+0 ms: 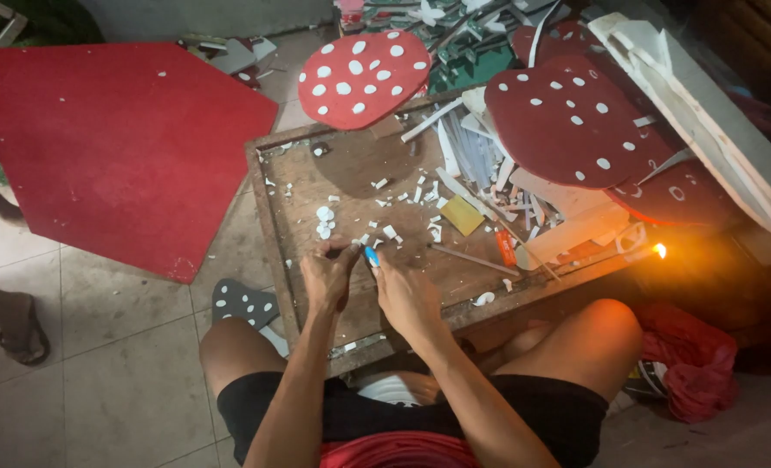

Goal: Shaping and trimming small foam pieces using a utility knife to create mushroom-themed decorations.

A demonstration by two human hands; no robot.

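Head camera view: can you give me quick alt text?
Both hands, left and right, meet over a wooden tray table, the right holding a blue-tipped tool. White foam scraps, red spotted mushroom caps and a small flame surround them.

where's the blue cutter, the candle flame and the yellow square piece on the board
blue cutter (372,256), head view, on its blue handle between the hands
candle flame (660,250), head view, on the flame's bright middle
yellow square piece (462,215), head view, on its flat face

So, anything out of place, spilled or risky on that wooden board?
Yes: a small open flame burns at the wooden board's right edge, close to piled white strips and the red spotted cutouts. White offcuts lie scattered across the board near both hands.
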